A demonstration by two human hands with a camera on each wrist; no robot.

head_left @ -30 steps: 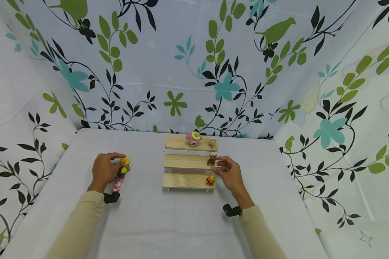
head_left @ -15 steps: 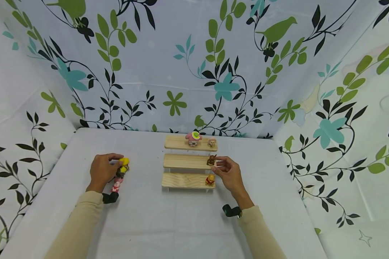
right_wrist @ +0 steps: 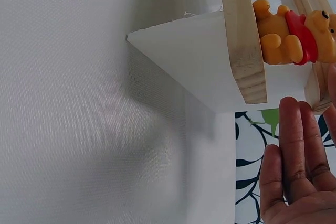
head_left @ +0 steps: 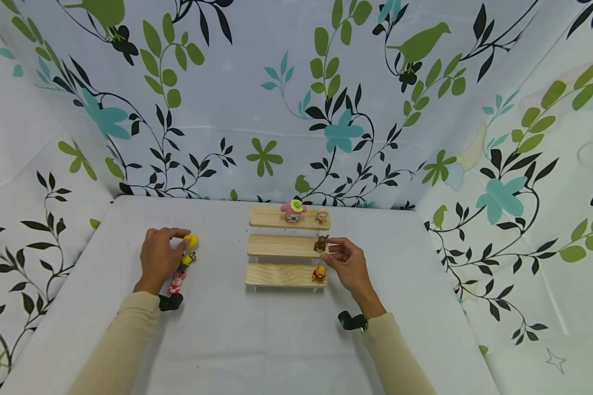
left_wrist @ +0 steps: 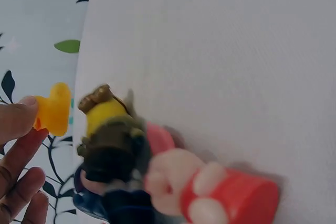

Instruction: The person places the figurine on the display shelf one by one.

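The left hand, left of frame, has thumb and fingers clamped on the yellow toy. The right hand is at the brown figure, middle shelf, frame centre; whether its fingers grip cannot be told.

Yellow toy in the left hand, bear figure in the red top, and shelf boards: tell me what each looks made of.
Yellow toy: probably rubber or plastic, smooth and evenly coloured; pictures leave open which.
Bear figure: likely moulded plastic, judging by its smooth, rounded limbs and faint highlights.
Shelf boards: apparently pale wood, fairly matte; grain lines show.
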